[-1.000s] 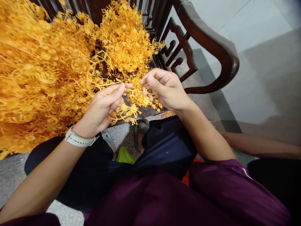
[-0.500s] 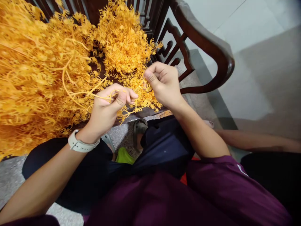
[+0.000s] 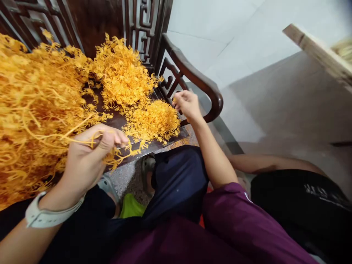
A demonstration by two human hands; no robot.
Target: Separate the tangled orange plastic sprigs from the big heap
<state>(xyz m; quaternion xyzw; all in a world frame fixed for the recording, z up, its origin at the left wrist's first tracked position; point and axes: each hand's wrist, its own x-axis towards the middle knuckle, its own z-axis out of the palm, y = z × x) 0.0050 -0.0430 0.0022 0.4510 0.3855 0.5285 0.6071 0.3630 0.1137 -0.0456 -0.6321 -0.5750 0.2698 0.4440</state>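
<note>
My left hand (image 3: 85, 157) is closed on a thin, branching orange plastic stem (image 3: 55, 137). The stem's bare end runs left over a big heap of similar orange sprigs (image 3: 35, 99), while little spidery tips hang from it beyond my fingers. My right hand (image 3: 188, 104) is pinched closed above the right edge of a low pile of small orange plastic pieces (image 3: 158, 119). A trace of orange shows at its fingertips, but what they hold is too small to make out. Behind the low pile rises another orange mound (image 3: 119, 73).
The heaps lie on a dark wooden bench (image 3: 117, 123) with a curved armrest (image 3: 192, 73). At right, another person's forearm (image 3: 275, 161) and black clothing are close by. Something bright green (image 3: 132, 207) is on the floor between my legs. A wooden board (image 3: 316, 51) juts in at upper right.
My right hand has moved away from my left, rightward to the edge of the low pile. The left hand still grips the stem. The view has swung right and up.
</note>
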